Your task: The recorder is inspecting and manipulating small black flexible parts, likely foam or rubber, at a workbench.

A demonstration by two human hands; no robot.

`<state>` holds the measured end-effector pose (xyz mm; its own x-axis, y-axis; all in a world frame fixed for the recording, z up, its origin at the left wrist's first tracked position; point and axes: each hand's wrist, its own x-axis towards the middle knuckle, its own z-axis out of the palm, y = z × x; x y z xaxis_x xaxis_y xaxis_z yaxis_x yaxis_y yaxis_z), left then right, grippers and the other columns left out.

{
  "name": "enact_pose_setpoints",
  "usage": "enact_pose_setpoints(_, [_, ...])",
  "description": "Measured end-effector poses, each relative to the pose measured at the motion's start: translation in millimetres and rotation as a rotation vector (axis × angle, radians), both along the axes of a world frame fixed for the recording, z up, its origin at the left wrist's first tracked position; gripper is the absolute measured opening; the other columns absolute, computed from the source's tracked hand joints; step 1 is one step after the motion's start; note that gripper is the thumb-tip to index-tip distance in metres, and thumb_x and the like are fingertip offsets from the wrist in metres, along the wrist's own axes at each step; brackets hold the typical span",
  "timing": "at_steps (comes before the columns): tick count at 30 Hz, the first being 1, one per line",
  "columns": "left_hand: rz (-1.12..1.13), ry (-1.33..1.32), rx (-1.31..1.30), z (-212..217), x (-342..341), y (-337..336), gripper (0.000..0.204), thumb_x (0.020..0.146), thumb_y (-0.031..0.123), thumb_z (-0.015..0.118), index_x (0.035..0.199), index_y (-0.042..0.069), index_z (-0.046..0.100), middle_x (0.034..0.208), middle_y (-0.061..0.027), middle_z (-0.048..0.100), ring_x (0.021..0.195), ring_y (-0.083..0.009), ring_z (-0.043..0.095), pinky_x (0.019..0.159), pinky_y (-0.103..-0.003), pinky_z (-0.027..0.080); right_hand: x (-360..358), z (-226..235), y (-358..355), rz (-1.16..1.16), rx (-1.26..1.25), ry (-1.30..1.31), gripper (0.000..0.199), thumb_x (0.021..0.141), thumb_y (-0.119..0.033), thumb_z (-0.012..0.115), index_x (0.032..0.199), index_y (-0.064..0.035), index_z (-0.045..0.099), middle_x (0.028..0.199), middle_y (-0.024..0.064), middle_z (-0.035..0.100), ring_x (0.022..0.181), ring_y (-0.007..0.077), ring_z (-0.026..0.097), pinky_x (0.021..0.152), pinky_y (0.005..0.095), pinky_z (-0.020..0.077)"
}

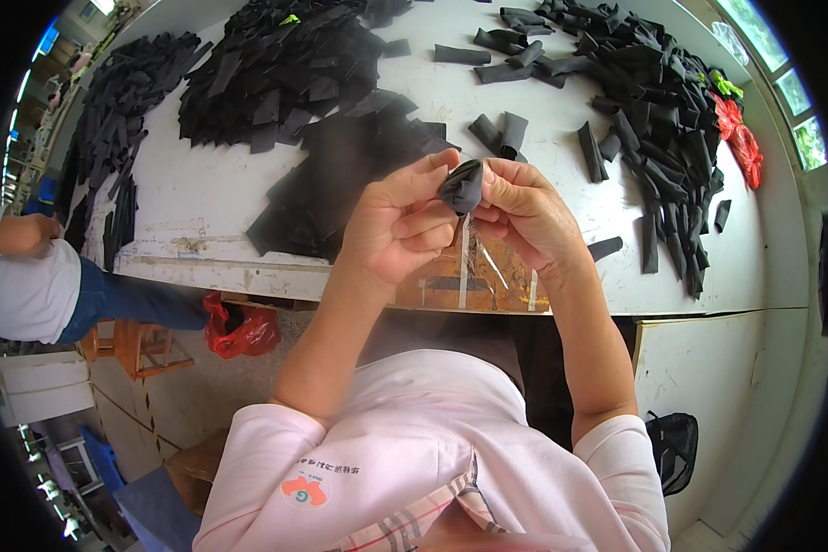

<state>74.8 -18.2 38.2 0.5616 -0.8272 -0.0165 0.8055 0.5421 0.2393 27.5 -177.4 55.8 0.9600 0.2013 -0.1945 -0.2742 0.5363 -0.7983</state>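
Between my two hands, above the table's near edge, I hold a black fabric tube (463,187), its near end bunched and rounded. My left hand (403,216) pinches it from the left side with thumb and fingers. On the other side, my right hand (526,207) grips its edge with the thumb on top. Just beyond my left hand lies a spread of flat black fabric pieces (315,189). Two black tubes (513,135) rest on the white table behind my fingers. A brown taped board (437,283) shows under my hands.
Large heaps of black pieces cover the far left (276,74) and the right side (662,120) of the white table (561,207). A red plastic bag (741,138) lies at the right edge. Another person (32,276) stands at the left, near a red bag (241,328) and a wooden stool (143,345).
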Motion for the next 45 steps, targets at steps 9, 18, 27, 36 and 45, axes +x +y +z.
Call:
enact_pose_setpoints(9, [-0.042, 0.579, -0.179, 26.2, 8.2, -8.0, 0.012, 0.084, 0.001, 0.046, 0.083, -0.011, 0.049, 0.062, -0.01, 0.052, 0.031, -0.0029, 0.021, 0.03, -0.016, 0.018, 12.6, 14.4, -9.3, 0.016, -0.241, -0.04, 0.027, 0.084, -0.029, 0.057, 0.071, -0.0059, 0.054, 0.064, -0.0045, 0.042, 0.057, 0.0038, 0.035, 0.047, 0.0175, 0.0285])
enact_pose_setpoints(18, [-0.073, 0.234, 0.043, 3.8, 14.5, 1.9, 0.012, 0.083, -0.001, 0.046, 0.088, -0.009, 0.052, 0.067, -0.0112, 0.057, 0.032, -0.0011, 0.023, 0.029, -0.015, 0.017, 18.1, -1.0, -6.3, 0.035, -0.345, -0.069, 0.027, 0.085, -0.029, 0.055, 0.077, -0.0038, 0.059, 0.062, -0.004, 0.045, 0.055, 0.0036, 0.036, 0.047, 0.0178, 0.0301])
enact_pose_setpoints(27, [0.135, -0.125, 0.183, -15.6, -11.1, 2.1, 0.026, 0.082, 0.005, 0.053, 0.108, 0.006, 0.05, 0.083, -0.0078, 0.059, 0.038, 0.0, 0.026, 0.034, -0.014, 0.018, 5.6, -32.6, -1.7, 0.093, -0.151, -0.037, 0.028, 0.083, -0.03, 0.058, 0.069, -0.0057, 0.056, 0.058, -0.0049, 0.041, 0.053, 0.0045, 0.036, 0.048, 0.0194, 0.0305])
enact_pose_setpoints(36, [0.117, -0.259, -0.117, -11.5, -17.9, -2.9, 0.036, 0.081, 0.003, 0.051, 0.116, 0.0, 0.042, 0.083, -0.0095, 0.056, 0.036, -0.0026, 0.027, 0.033, -0.017, 0.021, 16.2, -8.5, -9.2, 0.163, -0.306, -0.175, 0.029, 0.084, -0.03, 0.057, 0.069, -0.0052, 0.055, 0.059, -0.0043, 0.042, 0.054, 0.0054, 0.036, 0.049, 0.0205, 0.0316])
enact_pose_setpoints(45, [0.369, -0.429, 0.321, 7.8, -27.4, -11.3, 0.036, 0.08, 0.007, 0.059, 0.111, -0.001, 0.042, 0.075, -0.0021, 0.054, 0.041, -0.0002, 0.033, 0.036, -0.015, 0.024, 16.6, -10.0, -10.5, 0.154, -0.183, -0.222, 0.025, 0.083, -0.028, 0.058, 0.073, -0.0049, 0.056, 0.062, -0.0035, 0.048, 0.057, 0.0047, 0.04, 0.05, 0.0186, 0.0347])
